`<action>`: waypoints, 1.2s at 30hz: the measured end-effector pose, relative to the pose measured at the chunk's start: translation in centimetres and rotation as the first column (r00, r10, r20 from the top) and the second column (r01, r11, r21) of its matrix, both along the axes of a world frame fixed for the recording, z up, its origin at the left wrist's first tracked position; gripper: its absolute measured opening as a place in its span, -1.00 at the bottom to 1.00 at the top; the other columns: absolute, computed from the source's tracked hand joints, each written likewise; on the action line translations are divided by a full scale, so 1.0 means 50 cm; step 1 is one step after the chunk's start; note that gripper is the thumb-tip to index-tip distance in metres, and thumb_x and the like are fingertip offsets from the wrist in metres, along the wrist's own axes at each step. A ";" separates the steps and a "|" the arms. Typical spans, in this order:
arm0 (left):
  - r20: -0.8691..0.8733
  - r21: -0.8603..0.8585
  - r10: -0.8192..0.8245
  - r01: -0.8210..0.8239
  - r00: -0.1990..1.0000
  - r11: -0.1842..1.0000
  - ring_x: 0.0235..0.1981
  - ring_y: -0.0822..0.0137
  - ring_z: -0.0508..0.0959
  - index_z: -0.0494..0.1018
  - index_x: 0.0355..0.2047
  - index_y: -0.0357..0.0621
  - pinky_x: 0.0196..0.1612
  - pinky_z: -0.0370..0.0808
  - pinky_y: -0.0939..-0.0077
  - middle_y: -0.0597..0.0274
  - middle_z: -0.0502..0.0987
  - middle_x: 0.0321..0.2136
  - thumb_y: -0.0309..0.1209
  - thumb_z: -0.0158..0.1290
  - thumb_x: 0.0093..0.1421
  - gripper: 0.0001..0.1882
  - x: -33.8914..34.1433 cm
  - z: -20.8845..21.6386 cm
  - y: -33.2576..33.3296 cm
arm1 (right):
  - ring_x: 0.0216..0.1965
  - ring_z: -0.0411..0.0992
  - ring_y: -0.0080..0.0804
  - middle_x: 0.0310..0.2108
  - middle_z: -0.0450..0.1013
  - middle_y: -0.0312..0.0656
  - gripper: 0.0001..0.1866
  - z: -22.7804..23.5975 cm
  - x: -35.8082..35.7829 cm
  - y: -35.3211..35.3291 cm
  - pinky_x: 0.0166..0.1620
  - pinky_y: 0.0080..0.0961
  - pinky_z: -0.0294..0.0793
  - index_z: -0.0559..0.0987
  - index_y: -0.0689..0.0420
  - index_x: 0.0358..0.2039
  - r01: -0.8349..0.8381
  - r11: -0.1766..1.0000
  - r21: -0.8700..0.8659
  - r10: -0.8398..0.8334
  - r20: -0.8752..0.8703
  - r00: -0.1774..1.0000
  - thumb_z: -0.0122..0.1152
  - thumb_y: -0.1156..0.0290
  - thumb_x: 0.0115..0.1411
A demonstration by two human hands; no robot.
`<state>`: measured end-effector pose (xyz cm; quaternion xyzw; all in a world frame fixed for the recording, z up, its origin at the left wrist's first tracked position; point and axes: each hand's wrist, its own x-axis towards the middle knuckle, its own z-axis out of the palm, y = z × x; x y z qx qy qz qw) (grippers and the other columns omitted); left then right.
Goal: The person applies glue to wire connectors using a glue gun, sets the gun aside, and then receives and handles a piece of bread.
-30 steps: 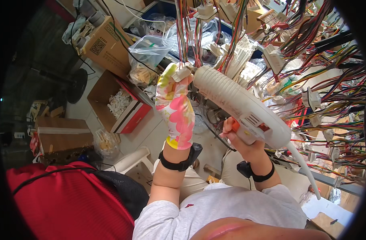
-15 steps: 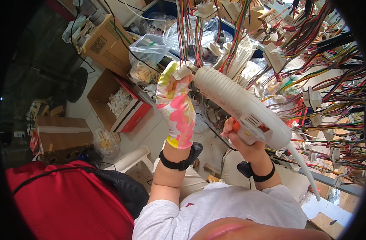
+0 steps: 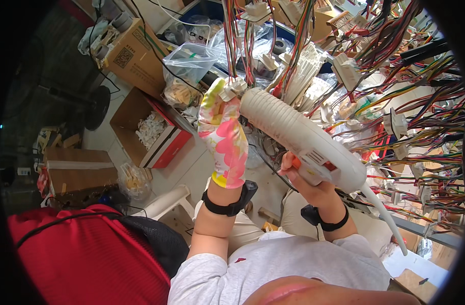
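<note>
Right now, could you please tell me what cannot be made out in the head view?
Head view: the tip face of the white ribbed tool, hidden by its own casing.
Head view: the lower part of the white connector, covered by the gloved left hand.
Head view: part of the right hand, behind the tool.
Head view: upper ends of the hanging wires, cut off by the top edge.
</note>
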<state>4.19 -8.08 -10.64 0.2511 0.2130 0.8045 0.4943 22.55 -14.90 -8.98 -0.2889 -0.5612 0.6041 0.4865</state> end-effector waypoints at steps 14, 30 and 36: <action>-0.173 0.007 0.031 -0.030 0.984 1.000 0.00 0.34 0.55 0.32 0.16 -0.25 0.05 0.47 0.54 0.08 0.51 0.03 -0.59 -0.02 0.27 -0.57 -0.009 -0.003 -0.005 | -0.15 0.39 -0.43 -0.20 0.37 -0.19 -0.60 0.006 -0.003 -0.001 -0.10 -0.46 0.57 0.37 0.22 0.04 0.066 0.995 -0.069 -0.068 -0.024 0.997 0.06 0.74 0.17; -0.155 0.054 -0.012 0.020 0.988 0.998 0.06 0.31 0.51 0.27 0.21 -0.23 0.11 0.44 0.51 0.06 0.46 0.09 -0.56 -0.05 0.28 -0.53 0.004 0.055 -0.017 | -0.14 0.40 -0.42 -0.20 0.39 -0.18 -0.61 0.011 -0.011 0.002 -0.09 -0.44 0.58 0.38 0.24 0.04 0.083 0.994 -0.068 -0.088 -0.066 0.994 0.08 0.73 0.19; -0.111 0.053 0.041 -0.035 0.993 0.998 -0.02 0.24 0.55 0.35 0.14 -0.26 0.16 0.43 0.36 0.07 0.52 0.01 -0.54 0.05 0.23 -0.55 -0.001 0.012 -0.001 | -0.14 0.40 -0.41 -0.20 0.40 -0.17 -0.61 0.005 -0.008 0.003 -0.09 -0.44 0.58 0.38 0.24 0.03 0.088 0.994 -0.065 -0.092 -0.062 0.994 0.09 0.74 0.18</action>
